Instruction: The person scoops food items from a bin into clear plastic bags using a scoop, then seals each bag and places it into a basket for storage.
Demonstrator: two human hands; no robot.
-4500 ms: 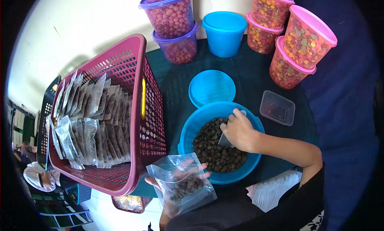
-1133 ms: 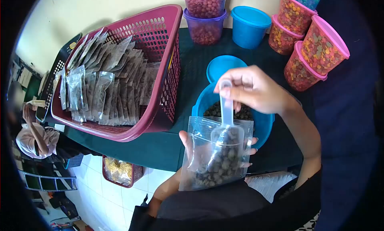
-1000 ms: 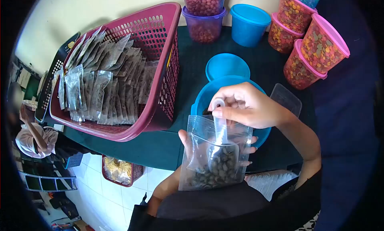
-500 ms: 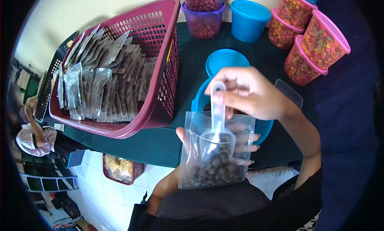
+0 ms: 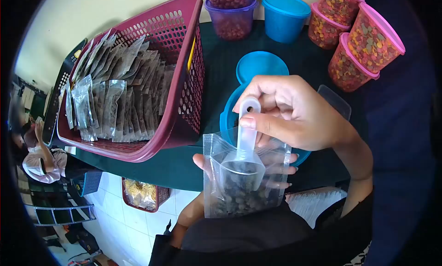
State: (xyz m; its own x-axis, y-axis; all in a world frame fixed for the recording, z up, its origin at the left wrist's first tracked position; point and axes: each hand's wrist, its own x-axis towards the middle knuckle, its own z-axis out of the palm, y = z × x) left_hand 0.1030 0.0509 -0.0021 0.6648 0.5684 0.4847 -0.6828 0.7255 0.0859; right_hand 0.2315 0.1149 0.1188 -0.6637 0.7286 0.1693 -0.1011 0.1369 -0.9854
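Upright in front of me is a clear plastic zip bag with dark round pellets in its lower part. Behind it my left hand is closed around the bag, its thumb at the left edge and fingertips past the right edge. A translucent plastic scoop is pinched by its handle between the thumb and fingers of my right hand. Its cup sits inside the bag, over the pellets, and looks mostly emptied. Partly hidden behind my right hand is a blue tub.
A maroon basket full of filled bags stands left. A blue lid lies behind the tub. At the back are a blue container, a purple-lidded tub and pink-lidded tubs. Another person is far left.
The scoop has tilted and shifted slightly left inside the bag, and its cup shows fewer pellets. My left hand still holds the bag in nearly the same place. The view has shifted slightly.
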